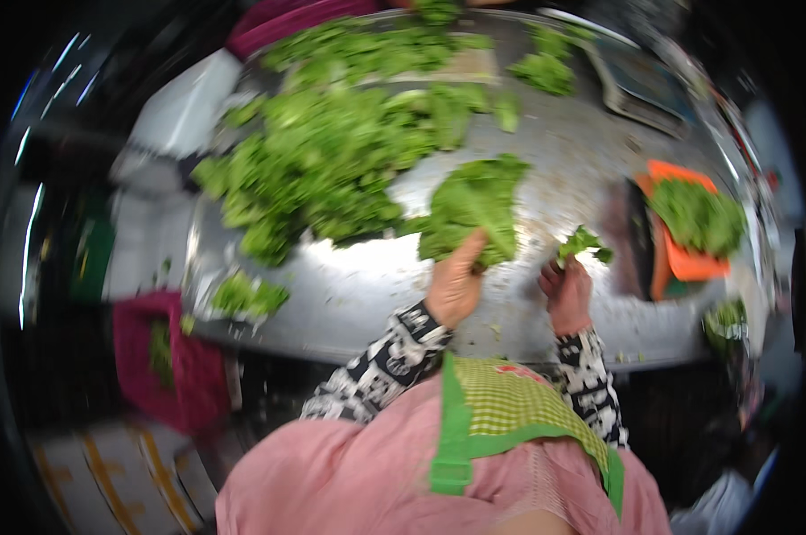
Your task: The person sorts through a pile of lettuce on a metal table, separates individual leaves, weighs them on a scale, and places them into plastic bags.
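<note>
My left hand (455, 286) grips a bunch of broad green lettuce leaves (475, 207) by its near end, over the metal table (363, 294). To its right, my right hand (567, 291) pinches a small, torn piece of leaf (583, 245) between its fingers. A large heap of leafy lettuce (323, 160) spreads over the table beyond and left of my left hand. The view is blurred, so fine detail of the leaves is lost.
An orange basket (697, 265) with leafy greens stands at the right. Beyond it lies a flat tray-like object (644, 87). White foam boxes (192, 100) border the left side, with a magenta bag (199, 394) below the table's left edge. More lettuce (547, 67) lies at the far side.
</note>
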### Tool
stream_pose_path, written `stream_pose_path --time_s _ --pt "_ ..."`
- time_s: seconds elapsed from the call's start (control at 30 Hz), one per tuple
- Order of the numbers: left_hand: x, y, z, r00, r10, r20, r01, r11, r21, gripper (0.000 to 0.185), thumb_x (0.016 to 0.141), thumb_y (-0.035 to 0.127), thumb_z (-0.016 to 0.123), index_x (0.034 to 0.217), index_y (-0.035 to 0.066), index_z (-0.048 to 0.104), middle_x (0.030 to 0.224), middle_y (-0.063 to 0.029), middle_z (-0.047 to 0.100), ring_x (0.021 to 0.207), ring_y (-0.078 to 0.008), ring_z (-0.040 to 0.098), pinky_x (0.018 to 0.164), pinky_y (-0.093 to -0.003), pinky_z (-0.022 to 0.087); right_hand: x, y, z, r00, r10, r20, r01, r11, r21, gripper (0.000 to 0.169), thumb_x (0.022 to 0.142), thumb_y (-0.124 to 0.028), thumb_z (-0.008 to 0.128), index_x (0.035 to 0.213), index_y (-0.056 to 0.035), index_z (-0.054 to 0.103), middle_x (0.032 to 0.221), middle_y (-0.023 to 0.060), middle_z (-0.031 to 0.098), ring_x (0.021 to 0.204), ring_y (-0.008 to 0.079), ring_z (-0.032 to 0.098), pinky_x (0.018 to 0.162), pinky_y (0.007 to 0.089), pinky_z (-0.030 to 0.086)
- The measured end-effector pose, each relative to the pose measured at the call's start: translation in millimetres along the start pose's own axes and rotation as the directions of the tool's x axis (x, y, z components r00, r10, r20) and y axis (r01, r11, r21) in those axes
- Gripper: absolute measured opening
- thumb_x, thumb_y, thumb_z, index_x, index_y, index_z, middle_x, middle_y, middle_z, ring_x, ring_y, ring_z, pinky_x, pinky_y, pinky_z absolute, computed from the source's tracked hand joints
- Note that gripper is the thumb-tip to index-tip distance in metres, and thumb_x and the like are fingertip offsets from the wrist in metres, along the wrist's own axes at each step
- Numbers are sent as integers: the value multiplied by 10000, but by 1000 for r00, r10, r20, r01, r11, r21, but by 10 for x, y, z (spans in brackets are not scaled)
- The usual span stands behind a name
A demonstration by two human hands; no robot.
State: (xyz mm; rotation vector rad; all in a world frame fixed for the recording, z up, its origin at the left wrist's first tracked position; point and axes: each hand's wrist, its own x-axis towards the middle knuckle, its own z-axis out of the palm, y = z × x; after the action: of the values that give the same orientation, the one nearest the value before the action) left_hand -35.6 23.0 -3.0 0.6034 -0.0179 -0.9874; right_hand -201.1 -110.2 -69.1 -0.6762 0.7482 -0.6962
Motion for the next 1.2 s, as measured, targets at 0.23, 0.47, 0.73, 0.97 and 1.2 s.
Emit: stream_pose_path --time_s 0.23,0.47,0.73,0.97,1.2 --pt "46 -35 -176 997 17 74 -31 981 193 469 918 232 691 1316 44 528 1254 -68 612 1141 -177 558 981 -342 453 -702 -297 1034 926 -91 366 360 501 -787 1152 736 -153 823 1544 -51 8 1565 196 141 1401 374 289 1055 445 395" --pt "-300 -67 64 865 -354 355 342 934 100 844 916 470 643 1521 94 190 1511 -108 311 1380 -198 325 1095 -354 365 -438 -222 793 684 -196 703 724 63 -687 877 697 -116 819 1452 -70 375 1532 195 246 1396 366 303 1102 445 343" --pt "-236 1107 -538 985 -75 -154 171 498 850 400 895 205 695 1214 -19 603 1102 -135 677 976 -185 642 827 -308 527 40 -374 223 585 -664 466 651 42 -758 596 830 28 681 1377 -69 466 1495 168 308 1342 312 377 1076 370 371" --pt "-684 3238 -2649 526 848 -56 650 -359 670 305 784 182 670 1041 20 695 1076 -221 670 1016 -355 648 898 -447 508 511 -1035 -813 957 -249 148 -30 -595 -803 691 779 -190 740 1416 -187 471 1474 187 372 1334 422 352 1082 454 346" --pt "-856 3414 -2409 621 687 -379 770 -624 131 469 761 333 708 1203 190 644 1230 -44 628 1203 -249 516 993 -473 351 192 -829 -739 803 -461 377 66 -560 -826 563 837 -301 698 1352 -140 538 1364 163 521 1278 378 434 1073 450 351"
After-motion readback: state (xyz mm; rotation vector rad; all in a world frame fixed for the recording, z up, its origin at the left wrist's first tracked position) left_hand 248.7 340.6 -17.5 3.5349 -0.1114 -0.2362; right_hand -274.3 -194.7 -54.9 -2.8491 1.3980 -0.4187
